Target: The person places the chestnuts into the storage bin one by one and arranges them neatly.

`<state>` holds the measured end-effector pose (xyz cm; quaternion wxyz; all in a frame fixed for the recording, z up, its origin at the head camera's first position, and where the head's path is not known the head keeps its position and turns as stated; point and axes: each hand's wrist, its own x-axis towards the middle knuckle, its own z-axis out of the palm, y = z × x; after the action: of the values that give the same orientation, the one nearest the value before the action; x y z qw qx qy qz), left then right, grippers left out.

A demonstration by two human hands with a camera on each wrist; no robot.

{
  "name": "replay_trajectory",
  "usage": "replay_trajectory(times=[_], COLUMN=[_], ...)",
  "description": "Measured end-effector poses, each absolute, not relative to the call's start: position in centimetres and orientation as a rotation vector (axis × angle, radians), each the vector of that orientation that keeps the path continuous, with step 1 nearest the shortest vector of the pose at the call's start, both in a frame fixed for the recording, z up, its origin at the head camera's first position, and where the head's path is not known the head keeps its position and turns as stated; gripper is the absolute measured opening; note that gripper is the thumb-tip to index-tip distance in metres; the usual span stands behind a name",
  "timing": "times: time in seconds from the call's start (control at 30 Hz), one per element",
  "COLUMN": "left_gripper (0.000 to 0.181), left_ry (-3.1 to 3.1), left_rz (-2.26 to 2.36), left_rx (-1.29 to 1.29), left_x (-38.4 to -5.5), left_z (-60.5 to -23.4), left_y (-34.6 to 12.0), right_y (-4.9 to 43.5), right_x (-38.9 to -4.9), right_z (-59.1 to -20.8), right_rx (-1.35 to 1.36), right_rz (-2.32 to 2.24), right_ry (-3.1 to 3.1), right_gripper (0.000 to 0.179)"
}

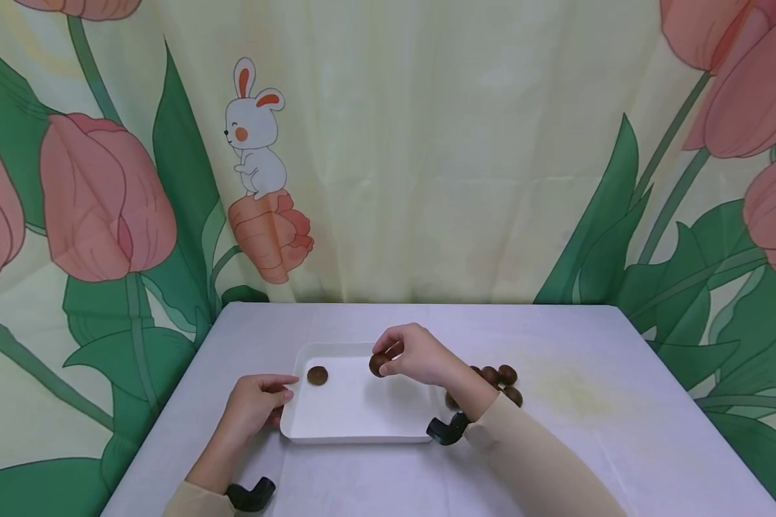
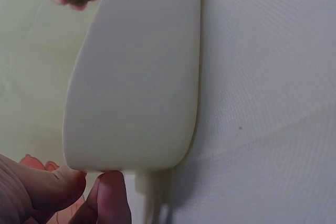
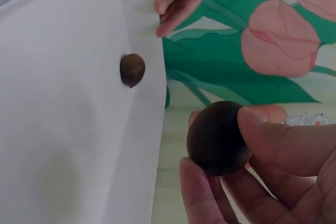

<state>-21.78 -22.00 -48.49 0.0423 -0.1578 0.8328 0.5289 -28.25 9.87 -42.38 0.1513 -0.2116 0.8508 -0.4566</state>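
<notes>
My right hand pinches a brown, round chestnut between thumb and fingers, held up over the white tray. Up close in the right wrist view, the held chestnut looks dark and smooth. Another chestnut lies in the tray near its left end. At that same end, my left hand touches the tray's edge with thumb and forefinger. The left wrist view shows these fingertips right against the tray's outer wall.
Several more chestnuts lie in a group on the white-covered table, right of the tray and partly hidden by my right forearm. A curtain printed with tulips and a rabbit hangs behind the table's far edge.
</notes>
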Motion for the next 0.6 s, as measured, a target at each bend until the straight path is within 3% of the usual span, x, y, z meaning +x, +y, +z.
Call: replay_trajectory(times=[0.6], left_gripper=[0.032], left_ry=[2.545], left_rz=[1.626], left_rx=[-0.461], left_x=[-21.8], left_z=[-48.6], left_y=[-22.2], right_y=[4.0], right_x=[-29.3], right_z=[-43.9], right_rx=[-0.727], right_rz=[-1.250], right_ry=[2.403], right_gripper=[0.025])
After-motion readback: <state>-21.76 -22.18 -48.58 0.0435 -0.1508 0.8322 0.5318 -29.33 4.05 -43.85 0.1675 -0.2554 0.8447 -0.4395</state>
